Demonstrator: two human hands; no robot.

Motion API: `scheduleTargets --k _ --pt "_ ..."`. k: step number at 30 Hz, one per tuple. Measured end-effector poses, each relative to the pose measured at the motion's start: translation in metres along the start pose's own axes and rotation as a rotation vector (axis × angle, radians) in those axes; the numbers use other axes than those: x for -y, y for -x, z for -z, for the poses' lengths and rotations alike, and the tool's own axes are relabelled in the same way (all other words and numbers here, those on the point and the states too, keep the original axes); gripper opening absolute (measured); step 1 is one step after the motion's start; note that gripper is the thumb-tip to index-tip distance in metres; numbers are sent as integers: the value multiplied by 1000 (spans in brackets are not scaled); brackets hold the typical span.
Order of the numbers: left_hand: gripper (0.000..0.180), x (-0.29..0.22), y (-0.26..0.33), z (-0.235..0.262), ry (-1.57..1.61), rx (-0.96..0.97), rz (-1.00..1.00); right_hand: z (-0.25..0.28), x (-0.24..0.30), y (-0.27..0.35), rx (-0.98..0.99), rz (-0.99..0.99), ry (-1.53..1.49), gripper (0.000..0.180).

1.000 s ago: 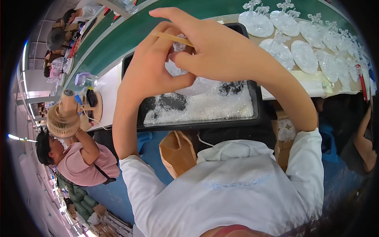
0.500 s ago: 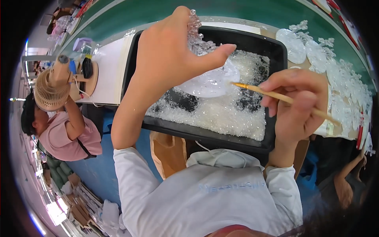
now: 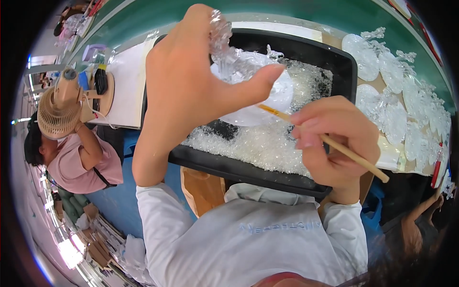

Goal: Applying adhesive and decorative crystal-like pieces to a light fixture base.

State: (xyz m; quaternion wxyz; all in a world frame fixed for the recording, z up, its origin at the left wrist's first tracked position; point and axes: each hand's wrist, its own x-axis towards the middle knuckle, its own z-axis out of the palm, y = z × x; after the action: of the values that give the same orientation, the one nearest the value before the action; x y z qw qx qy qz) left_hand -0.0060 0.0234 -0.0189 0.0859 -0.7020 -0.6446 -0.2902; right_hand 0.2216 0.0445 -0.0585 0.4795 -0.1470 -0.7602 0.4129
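My left hand [image 3: 184, 81] is closed round a clear plastic figurine [image 3: 221, 40] on a round white base [image 3: 248, 112], holding it over a black tray [image 3: 239, 173]. Its thumb stretches across the piece; the gripping fingers are partly hidden behind the hand. Between the thumb and fingers of my right hand [image 3: 339, 143] is a slim wooden paintbrush [image 3: 359, 161]. The brush tip lies at the lower edge of the white base. Glittery, clear-white granules [image 3: 260, 143] are heaped in the tray beneath, with dark patches of its bottom showing.
Several similar clear figurines on white discs [image 3: 394, 115] crowd the table to the right. A beige fan [image 3: 60, 107] stands at the left, beside a white board [image 3: 126, 86]. A person in pink [image 3: 86, 165] is beyond it; another person's arm [image 3: 413, 225] shows at lower right.
My left hand has shifted slightly left with the figurine, whose base is tilted differently. My right hand has moved left and down, bringing the brush tip along the base's lower edge.
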Motion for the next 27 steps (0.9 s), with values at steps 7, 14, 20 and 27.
scheduleTargets --k 7,14,20,27 --pt "59 16 7 -4 409 -84 -220 10 1 6 -233 12 -88 8" --pt "52 7 11 -1 462 -108 -430 13 0 9 -163 -15 -5 9" --pt "39 -3 25 -2 485 -237 -421 10 -8 4 62 154 -94 16" --pt "41 -2 24 -8 519 -183 -451 7 -9 9 -174 179 -78 16"
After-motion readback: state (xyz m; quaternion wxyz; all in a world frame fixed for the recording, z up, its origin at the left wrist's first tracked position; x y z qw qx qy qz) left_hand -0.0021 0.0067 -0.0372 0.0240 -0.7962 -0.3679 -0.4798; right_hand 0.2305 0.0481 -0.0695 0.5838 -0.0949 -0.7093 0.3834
